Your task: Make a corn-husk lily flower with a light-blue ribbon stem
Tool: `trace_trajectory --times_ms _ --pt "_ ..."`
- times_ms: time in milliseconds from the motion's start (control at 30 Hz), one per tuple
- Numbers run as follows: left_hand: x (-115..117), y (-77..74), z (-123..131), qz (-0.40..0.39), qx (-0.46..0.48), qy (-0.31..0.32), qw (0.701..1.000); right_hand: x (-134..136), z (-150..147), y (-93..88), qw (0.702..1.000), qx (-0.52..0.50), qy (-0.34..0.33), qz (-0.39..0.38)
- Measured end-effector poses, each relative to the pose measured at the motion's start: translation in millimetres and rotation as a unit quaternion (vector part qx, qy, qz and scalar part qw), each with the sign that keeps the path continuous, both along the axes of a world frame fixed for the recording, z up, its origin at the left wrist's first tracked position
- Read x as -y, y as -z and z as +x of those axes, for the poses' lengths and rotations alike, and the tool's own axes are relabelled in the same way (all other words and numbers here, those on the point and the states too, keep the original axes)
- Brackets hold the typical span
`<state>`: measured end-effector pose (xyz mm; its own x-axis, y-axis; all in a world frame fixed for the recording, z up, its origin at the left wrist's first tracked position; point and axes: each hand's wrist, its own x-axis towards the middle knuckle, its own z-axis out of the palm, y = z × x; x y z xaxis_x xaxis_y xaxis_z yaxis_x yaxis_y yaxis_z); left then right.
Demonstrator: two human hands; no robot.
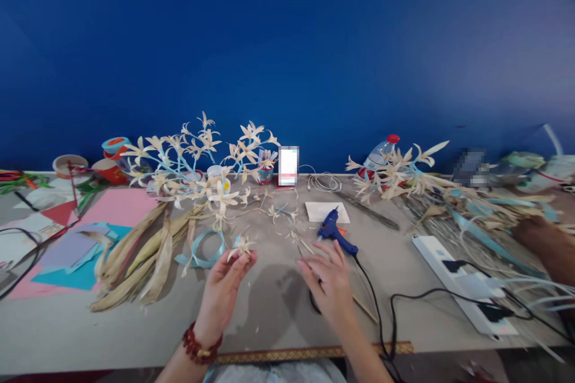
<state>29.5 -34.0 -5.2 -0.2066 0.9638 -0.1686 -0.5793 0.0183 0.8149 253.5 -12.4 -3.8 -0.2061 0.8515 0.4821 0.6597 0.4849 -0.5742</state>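
My left hand, with a dark red bead bracelet at the wrist, pinches a small cream husk flower between thumb and fingers. My right hand hovers over the table to the right of it, fingers apart, with nothing visible in its grasp. Just beyond its fingertips lies a blue glue gun beside a white card. Part of a black loop shows beneath my right hand; the rest is hidden. A roll of light blue ribbon lies behind my left hand.
Dried husks and coloured paper lie left. Husk-flower branches stand at the back, near a phone. A power strip with cables is right, where another person's hand rests near straw. A patterned strip runs along the front edge.
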Motion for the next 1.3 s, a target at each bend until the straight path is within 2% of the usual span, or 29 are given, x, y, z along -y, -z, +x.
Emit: trace_trajectory --times_ms 300,433,533,633,700,767,833,933,1067,1300 --pt "5.4 -3.5 11.0 -0.010 0.007 0.025 1.000 11.5 -55.2 -10.9 0.980 -0.128 -0.128 -0.079" --pt "7.2 -4.2 13.3 -0.006 0.000 0.032 0.999 13.2 -63.8 -9.7 0.972 -0.175 -0.107 -0.114" --pt "8.3 -3.8 15.9 -0.004 -0.025 0.035 0.999 14.7 -60.6 -7.1 0.976 -0.143 -0.108 -0.127" --pt "9.2 -3.5 19.3 -0.002 -0.057 0.043 0.997 14.0 -48.5 -4.1 0.981 -0.112 -0.117 -0.109" --pt "9.7 -3.4 20.9 -0.004 -0.072 0.048 0.996 8.3 -32.3 -1.0 0.989 -0.094 -0.089 -0.078" --pt "10.1 -2.6 21.3 -0.005 -0.087 0.049 0.995 -3.1 -7.9 3.7 0.998 -0.056 -0.020 -0.036" --pt "10.1 -0.5 20.9 -0.003 -0.102 0.047 0.994 -19.0 22.5 9.7 0.997 0.017 0.080 -0.010" --pt "9.7 3.9 21.3 0.008 -0.112 0.049 0.992 -45.0 66.3 20.6 0.965 0.182 0.184 -0.046" --pt "10.0 8.1 24.6 0.017 -0.129 0.049 0.990 -71.3 94.5 34.2 0.955 0.221 0.183 -0.070" --pt "7.2 8.3 22.0 0.031 -0.135 0.037 0.990 -85.7 96.5 40.1 0.959 0.230 0.132 -0.101"
